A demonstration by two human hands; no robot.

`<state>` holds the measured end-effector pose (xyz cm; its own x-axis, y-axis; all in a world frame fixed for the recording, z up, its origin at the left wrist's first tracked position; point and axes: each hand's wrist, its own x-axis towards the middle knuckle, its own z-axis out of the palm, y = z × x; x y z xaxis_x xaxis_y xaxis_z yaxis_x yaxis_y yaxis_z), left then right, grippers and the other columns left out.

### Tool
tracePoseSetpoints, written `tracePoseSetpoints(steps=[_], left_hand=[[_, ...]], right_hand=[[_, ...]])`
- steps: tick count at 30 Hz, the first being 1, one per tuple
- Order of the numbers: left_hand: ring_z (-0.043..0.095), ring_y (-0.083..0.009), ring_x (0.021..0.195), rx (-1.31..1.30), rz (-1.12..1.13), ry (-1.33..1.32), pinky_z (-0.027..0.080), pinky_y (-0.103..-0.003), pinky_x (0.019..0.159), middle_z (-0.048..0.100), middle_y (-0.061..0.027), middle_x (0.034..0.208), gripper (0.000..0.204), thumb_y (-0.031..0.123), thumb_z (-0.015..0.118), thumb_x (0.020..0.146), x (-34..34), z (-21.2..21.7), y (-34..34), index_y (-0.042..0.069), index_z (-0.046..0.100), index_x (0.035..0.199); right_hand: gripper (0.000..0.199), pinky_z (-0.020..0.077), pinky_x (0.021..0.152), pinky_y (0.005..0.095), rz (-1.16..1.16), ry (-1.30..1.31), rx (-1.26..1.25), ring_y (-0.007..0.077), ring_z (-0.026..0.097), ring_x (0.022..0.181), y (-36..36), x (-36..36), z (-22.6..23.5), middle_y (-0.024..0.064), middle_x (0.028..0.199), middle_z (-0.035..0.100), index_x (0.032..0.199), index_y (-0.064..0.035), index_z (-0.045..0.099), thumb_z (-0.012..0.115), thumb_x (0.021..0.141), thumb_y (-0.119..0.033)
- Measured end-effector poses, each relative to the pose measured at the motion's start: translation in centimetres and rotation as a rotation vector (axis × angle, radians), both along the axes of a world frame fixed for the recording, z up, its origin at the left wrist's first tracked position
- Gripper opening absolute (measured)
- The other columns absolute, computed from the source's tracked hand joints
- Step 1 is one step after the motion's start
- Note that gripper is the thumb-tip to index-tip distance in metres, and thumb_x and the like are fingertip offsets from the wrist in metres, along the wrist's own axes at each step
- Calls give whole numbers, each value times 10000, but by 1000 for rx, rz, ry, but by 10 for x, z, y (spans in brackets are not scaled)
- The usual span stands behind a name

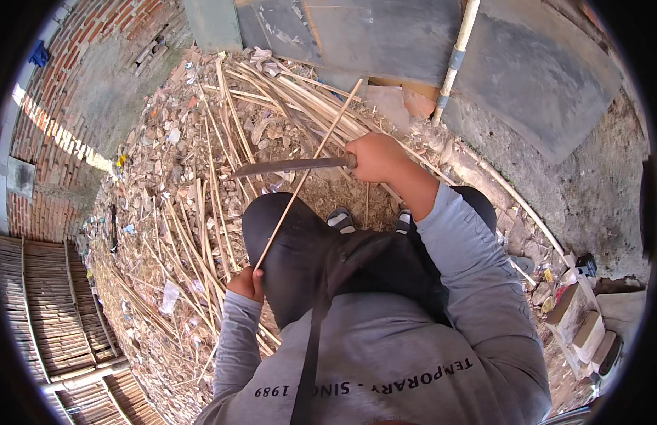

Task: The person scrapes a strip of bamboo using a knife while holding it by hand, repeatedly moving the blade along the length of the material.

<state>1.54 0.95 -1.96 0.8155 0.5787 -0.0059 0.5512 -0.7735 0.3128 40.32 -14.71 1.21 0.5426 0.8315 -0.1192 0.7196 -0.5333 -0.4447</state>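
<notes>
My right hand [378, 157] is closed round the handle of a long machete [293, 166], whose dark blade points left across my lap. Beneath or against the blade runs a thin bamboo strip [320, 150], slanting from lower left to upper right; whether the blade touches it I cannot tell. The strip's lower end is pinched in my left hand [247, 283], beside my left knee. Past my knees lies a pile of split bamboo strips [310, 106] on the ground, and more loose strips [194, 244] are scattered to my left.
Rubble and litter [151, 163] cover the ground. A brick wall [66, 99] rises at the left, above a slatted bamboo panel [52, 297]. Grey boards [534, 78] and an upright pipe [457, 60] stand ahead. Stacked blocks [587, 329] sit at the lower right.
</notes>
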Motion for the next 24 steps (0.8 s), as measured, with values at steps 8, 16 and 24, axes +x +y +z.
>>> tracePoseSetpoints(steps=[8,16,24], left_hand=[[573,-466,619,-19,19,97,441,-525,560,561,-247,615,443,406,430,972,0,32,2,38,540,750],[565,-462,596,-28,18,76,438,-513,542,544,-237,582,390,350,475,962,-2,20,-3,34,538,741],[577,-467,624,-37,51,150,452,-515,554,570,-249,616,375,359,466,968,-7,35,-9,28,548,813]], right_hand=[[253,514,751,454,-133,49,59,370,644,852,-6,36,-28,187,870,670,897,-76,680,614,680,-187],[312,518,755,438,-166,152,94,375,644,858,-12,44,-62,183,899,679,939,-66,687,635,665,-207],[297,508,772,442,100,-16,-55,354,639,898,1,-14,-16,198,895,666,941,-75,681,619,668,-174]])
